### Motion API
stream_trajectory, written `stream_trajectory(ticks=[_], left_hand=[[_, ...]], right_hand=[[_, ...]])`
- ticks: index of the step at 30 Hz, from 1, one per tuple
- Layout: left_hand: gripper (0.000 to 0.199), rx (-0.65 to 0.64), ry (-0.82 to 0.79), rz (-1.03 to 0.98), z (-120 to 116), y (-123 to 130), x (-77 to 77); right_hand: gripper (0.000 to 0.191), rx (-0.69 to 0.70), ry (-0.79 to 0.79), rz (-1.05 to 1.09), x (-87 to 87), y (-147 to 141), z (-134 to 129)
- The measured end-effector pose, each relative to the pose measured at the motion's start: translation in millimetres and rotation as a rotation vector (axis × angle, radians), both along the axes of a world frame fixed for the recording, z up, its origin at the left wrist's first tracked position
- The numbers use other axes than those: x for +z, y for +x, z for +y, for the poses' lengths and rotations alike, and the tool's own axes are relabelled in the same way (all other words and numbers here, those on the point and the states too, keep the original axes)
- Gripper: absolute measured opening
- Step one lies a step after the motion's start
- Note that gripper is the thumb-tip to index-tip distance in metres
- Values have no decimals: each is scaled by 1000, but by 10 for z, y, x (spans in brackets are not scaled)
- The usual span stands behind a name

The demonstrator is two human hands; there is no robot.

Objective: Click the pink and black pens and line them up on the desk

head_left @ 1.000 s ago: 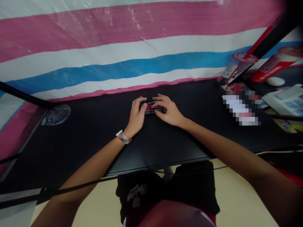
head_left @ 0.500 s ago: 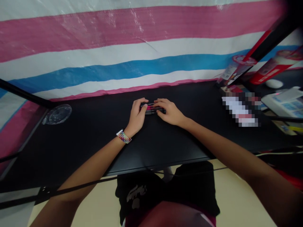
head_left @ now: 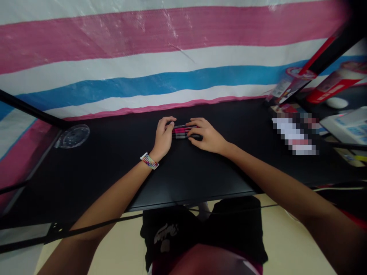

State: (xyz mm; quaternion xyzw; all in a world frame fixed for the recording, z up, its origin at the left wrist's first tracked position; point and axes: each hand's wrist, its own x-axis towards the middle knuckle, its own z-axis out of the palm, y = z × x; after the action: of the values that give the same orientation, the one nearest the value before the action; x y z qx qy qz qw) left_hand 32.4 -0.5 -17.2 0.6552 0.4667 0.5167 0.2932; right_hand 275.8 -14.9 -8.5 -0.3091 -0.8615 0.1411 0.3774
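A bundle of several slim pens [head_left: 180, 131], black and grey with pinkish-red parts, lies side by side on the black desk [head_left: 189, 172]. My left hand [head_left: 164, 135], a woven multicoloured band on its wrist, is curled round the left ends of the pens, thumb against them. Over the right ends, my right hand [head_left: 207, 134] has its fingers bent across the far side and its thumb on the near side. Both sets of pen ends are partly hidden by my hands.
A clear plastic lid [head_left: 73, 136] lies at the desk's left. Toward the right stand a cup with a red straw [head_left: 292, 86], a red-and-white cup [head_left: 334, 86], a white mouse [head_left: 337, 102] and a pale box-like device [head_left: 348, 124]. A striped sheet [head_left: 160, 84] hangs behind.
My left hand has drawn slightly left, with its thumb shifting toward the pens' ends, so more of their red and grey middle shows. My right hand stays at the other end.
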Motion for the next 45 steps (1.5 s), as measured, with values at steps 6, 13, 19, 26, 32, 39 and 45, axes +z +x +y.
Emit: stream_trajectory(ticks=[6,13,19,26,32,39,45], left_hand=[[17,-17,29,14,-41,30,58],[16,-38,162,249,-163,34,289],[22,-110,274,451,-238,39,385],[17,-24,274,295,-188,2,382],[19,6,236,210,-122,-47,355],[40,-12,153,221,-103,-73,318],[45,-32,138,256,-90,-79,317]], right_hand=[[12,55,27,-42,64,20,-9],[7,58,24,-89,131,40,-13],[9,-58,55,84,197,75,-15],[19,-138,-318,402,275,177,80],[28,-56,-593,598,247,201,138],[29,-82,-629,634,220,168,116],[30,-87,-647,679,214,146,119]])
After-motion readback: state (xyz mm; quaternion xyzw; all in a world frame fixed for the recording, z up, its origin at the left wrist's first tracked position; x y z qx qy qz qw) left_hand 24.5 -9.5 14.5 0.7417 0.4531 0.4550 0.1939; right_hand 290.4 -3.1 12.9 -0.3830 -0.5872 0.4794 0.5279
